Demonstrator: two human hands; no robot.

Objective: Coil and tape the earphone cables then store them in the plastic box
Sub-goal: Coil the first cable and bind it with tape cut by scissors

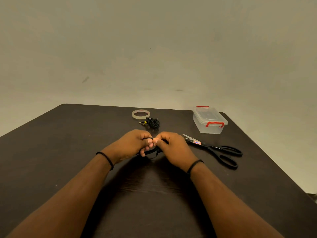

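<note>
Both hands meet over the middle of the dark table. My left hand (133,144) and my right hand (171,146) both grip a black earphone cable (151,152), whose loops hang between and below the fingers. A second black earphone cable (153,123) lies bundled farther back, its plug pointing left. Just behind it lies a roll of clear tape (140,114). The clear plastic box (209,119) with red latches stands at the back right with its lid on.
Black-handled scissors (217,149) lie to the right of my right hand, blades pointing left. The dark table (68,143) ends at a pale wall behind and drops off along the right edge.
</note>
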